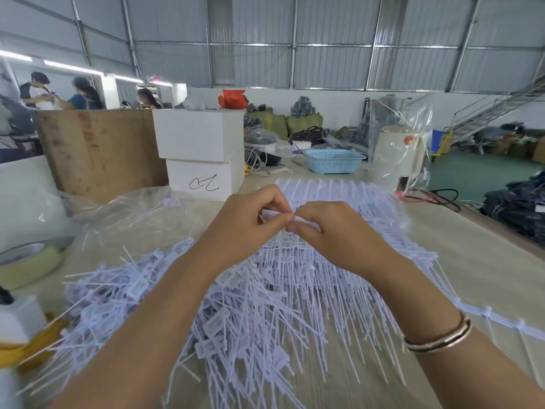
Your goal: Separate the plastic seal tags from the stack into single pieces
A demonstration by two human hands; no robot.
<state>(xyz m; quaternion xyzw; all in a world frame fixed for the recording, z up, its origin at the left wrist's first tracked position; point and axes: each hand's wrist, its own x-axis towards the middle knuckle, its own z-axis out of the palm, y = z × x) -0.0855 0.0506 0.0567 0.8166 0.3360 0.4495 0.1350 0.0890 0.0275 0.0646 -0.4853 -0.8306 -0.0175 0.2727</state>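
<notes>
While both my hands meet above the middle of the table (472, 261), my left hand (250, 222) and my right hand (336, 231) pinch the same strip of white plastic seal tags (275, 215) between thumbs and curled fingertips. The fingertips of the two hands touch each other over the strip, so I cannot tell exactly where one tag ends and the next begins. On my right wrist sits a gold bracelet (439, 335).

Under the hands lies the stack of joined tags (339, 196), still in flat rows, reaching toward the far side of the table. Nearer to me and to the left spreads a loose heap of single tags (236, 314), their thin tails pointing in many directions.

Further back stand two white boxes (203, 154), one on the other, and a light blue basket (334, 162) to their right. At the left edge I see a roll of tape (29, 261) and a crumpled clear plastic bag (132, 214).
</notes>
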